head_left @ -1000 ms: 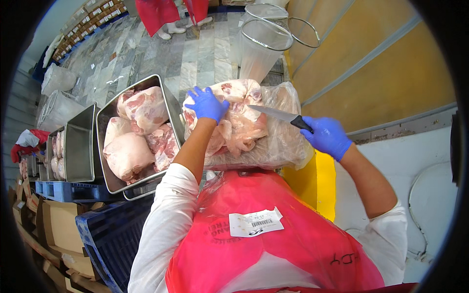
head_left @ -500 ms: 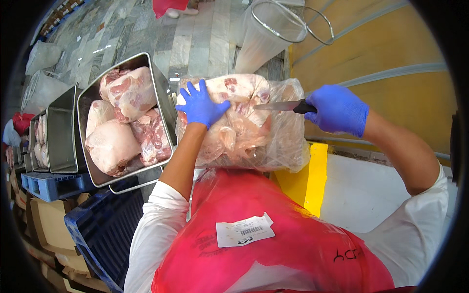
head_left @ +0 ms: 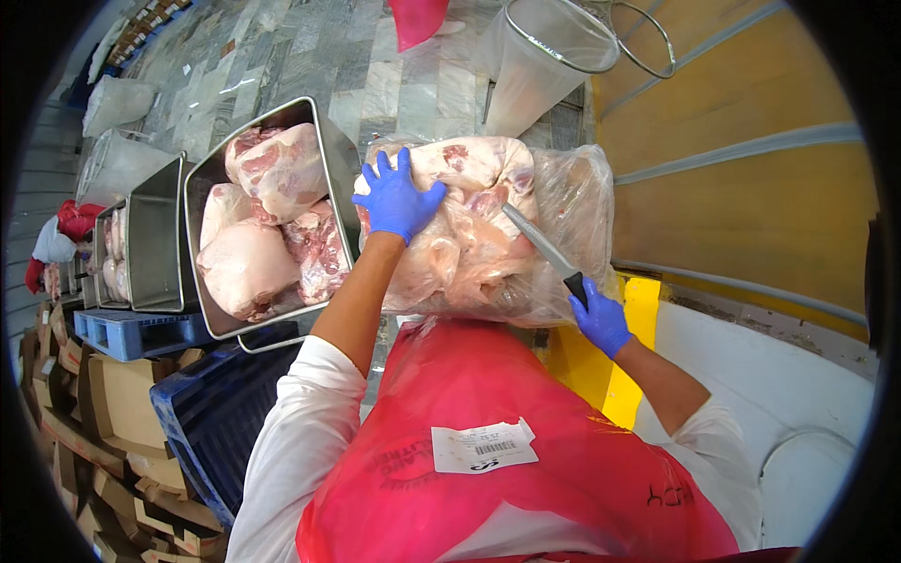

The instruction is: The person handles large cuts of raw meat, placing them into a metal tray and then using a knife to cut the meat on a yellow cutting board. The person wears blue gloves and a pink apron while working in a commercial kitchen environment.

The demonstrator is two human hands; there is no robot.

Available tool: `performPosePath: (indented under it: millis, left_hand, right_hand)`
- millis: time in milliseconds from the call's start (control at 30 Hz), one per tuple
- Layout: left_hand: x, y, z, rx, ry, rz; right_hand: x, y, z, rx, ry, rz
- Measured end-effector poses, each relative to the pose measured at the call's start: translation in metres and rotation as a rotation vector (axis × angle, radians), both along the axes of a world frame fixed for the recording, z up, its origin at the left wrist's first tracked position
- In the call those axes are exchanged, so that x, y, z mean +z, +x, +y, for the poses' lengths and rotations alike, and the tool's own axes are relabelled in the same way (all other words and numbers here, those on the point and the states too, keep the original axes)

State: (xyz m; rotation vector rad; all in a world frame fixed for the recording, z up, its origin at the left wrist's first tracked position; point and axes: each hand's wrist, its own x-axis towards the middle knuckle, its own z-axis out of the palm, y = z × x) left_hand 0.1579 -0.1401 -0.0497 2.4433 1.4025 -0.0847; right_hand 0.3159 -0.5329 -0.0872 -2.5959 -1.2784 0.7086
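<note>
The meat (head_left: 483, 211) lies right beneath your left hand (head_left: 402, 199), palm flat, fingers spread, gripping nothing; your right hand (head_left: 601, 319) wraps the knife (head_left: 542, 244) handle, blade slanting over the meat; left of both, a metal bin (head_left: 340, 158).

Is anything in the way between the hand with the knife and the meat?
Nothing visible blocks it. Clear plastic lies under the knife in the right hand, and the knife's tip is over the meat. The left hand rests farther left.
</note>
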Motion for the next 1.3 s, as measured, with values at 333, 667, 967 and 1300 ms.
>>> performPosePath:
  millis: [333,667,967,1300]
  left_hand:
    - [-0.017,0.007,-0.007,-0.038,0.102,-0.058]
    - [-0.016,-0.026,-0.025,-0.357,0.224,-0.431]
    - [0.001,-0.08,-0.058,-0.77,0.154,-0.437]
    - [0.004,-0.064,-0.049,-0.456,0.085,-0.44]
  right_hand:
    - [-0.075,-0.049,-0.001,-0.199,0.343,0.036]
    - [0.079,-0.047,-0.035,-0.208,0.246,0.067]
    - [0.153,-0.047,-0.012,0.027,0.357,-0.119]
    - [0.261,-0.018,0.083,0.36,-0.046,-0.289]
